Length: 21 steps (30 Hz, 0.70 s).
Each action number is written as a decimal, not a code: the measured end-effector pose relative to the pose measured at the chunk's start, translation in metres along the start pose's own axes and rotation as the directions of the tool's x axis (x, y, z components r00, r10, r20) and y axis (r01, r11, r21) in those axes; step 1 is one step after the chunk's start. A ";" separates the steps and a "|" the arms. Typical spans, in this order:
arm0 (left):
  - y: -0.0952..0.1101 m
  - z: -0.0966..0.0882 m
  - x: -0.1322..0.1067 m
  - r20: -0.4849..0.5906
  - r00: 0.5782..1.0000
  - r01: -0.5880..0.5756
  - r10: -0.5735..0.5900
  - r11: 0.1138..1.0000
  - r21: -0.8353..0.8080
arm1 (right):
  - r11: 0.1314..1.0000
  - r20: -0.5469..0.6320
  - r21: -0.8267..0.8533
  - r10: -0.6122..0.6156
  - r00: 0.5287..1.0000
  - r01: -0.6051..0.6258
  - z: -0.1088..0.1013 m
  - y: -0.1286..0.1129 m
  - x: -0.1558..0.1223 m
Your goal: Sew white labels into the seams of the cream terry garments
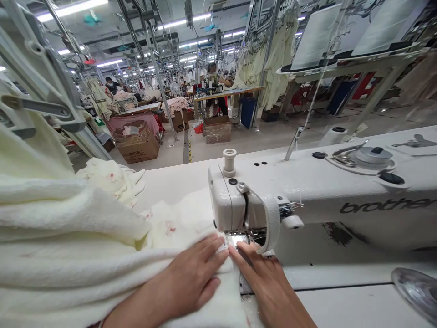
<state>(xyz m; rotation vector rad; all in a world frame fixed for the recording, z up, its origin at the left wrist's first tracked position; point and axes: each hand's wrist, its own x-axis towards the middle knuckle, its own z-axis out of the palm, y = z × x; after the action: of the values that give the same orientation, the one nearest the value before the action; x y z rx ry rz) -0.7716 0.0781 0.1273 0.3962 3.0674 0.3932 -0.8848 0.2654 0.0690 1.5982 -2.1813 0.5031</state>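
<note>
The thick cream fleece fabric [68,237] lies on the white surface [358,300] in front of me. One end is tucked in at the presser foot [239,238] of the white sewing machine [341,191], and the bulk is heaped to the left. Its long folds run left to right across the view, so the long axis points at the machine's head, and the worked edge sits right at the needle.

The left hand [191,278] rests flat on the fabric, its grip released and fingers stretched out, pressing the cloth down just left of the foot. The right hand [262,278] lies just beside it, also open and flat, with its fingertips at the foot. Neither hand grasps anything. The two sets of fingertips nearly meet on a small pale patch that I cannot make out clearly.

I judge the sewing to be at an early point: only a short stretch of cloth sits at the needle, and nearly all of it is piled on the near and left side.

Farther left, near the surface's back edge, is a pile of cream pieces with pink print [112,180]. Beyond that, on the workshop floor, stands a brown cardboard box [138,148].
</note>
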 end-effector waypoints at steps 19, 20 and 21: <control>-0.013 -0.002 0.010 -0.066 0.996 0.068 -0.066 0.997 0.028 | 0.998 -0.006 0.056 0.041 0.999 -0.040 0.007 0.000 -0.009; -0.013 -0.002 0.010 -0.065 0.996 0.070 -0.068 0.997 0.028 | 0.998 -0.004 0.050 0.037 0.999 -0.037 0.008 -0.001 -0.010; -0.012 -0.002 0.009 -0.065 0.995 0.072 -0.070 0.997 0.025 | 0.999 -0.002 0.037 0.031 1.000 -0.031 0.009 -0.001 -0.011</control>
<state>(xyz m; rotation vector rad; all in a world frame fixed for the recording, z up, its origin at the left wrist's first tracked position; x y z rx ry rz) -0.7839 0.0684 0.1264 0.2797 3.1413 0.3689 -0.8816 0.2696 0.0555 1.5845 -2.2101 0.5573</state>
